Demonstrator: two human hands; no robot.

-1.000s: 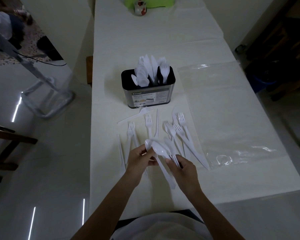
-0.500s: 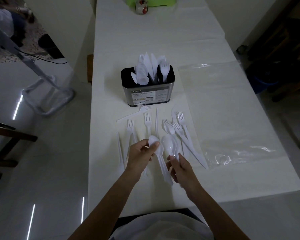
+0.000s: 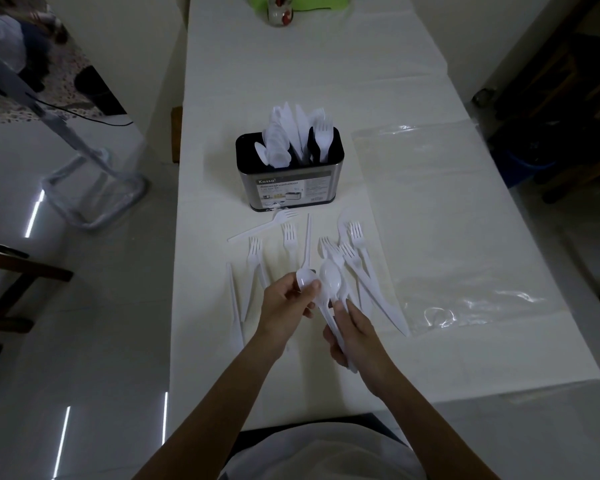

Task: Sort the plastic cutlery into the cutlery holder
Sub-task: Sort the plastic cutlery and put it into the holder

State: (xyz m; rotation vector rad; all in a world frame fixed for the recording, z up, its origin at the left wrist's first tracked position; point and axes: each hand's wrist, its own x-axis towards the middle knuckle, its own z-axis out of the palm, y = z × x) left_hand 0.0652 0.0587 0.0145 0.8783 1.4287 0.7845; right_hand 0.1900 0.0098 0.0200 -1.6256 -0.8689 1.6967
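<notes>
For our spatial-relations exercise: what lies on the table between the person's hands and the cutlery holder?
Seen in the head view: several loose forks and one thin white piece lie on the table there.

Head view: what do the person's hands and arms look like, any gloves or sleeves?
Left hand and right hand are bare: no gloves, rings or watch visible. Left forearm and right forearm show no sleeves. A white garment covers the torso.

White plastic forks (image 3: pixel 289 237) strewn flat, spoons (image 3: pixel 330 280) raised above them, upright cutlery holder (image 3: pixel 291 188) behind, seemingly part-filled
</notes>
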